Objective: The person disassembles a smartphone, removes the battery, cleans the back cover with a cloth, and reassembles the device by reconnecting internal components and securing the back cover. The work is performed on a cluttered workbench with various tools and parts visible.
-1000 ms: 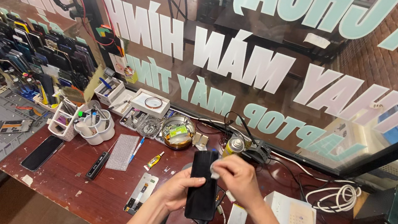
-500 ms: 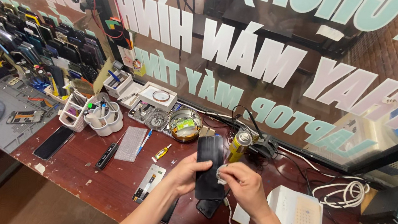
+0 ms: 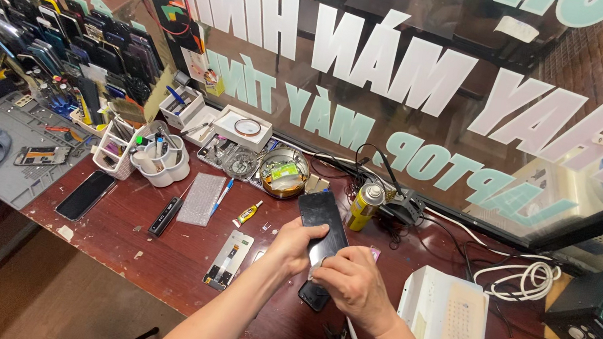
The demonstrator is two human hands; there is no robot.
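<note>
Gripping the dark phone (image 3: 321, 222) steady above the worktop (image 3: 153, 251) in the left hand (image 3: 295, 244) lets the right hand (image 3: 350, 281), pinched at its lower edge, work gently without slipping.

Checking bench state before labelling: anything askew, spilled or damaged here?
Nothing spilled or visibly broken. The left hand and right hand hold a black slab phone above the dark red wooden bench. Small white scraps lie loose on it, and the white coiled cable sprawls untidily near the right edge.
</note>
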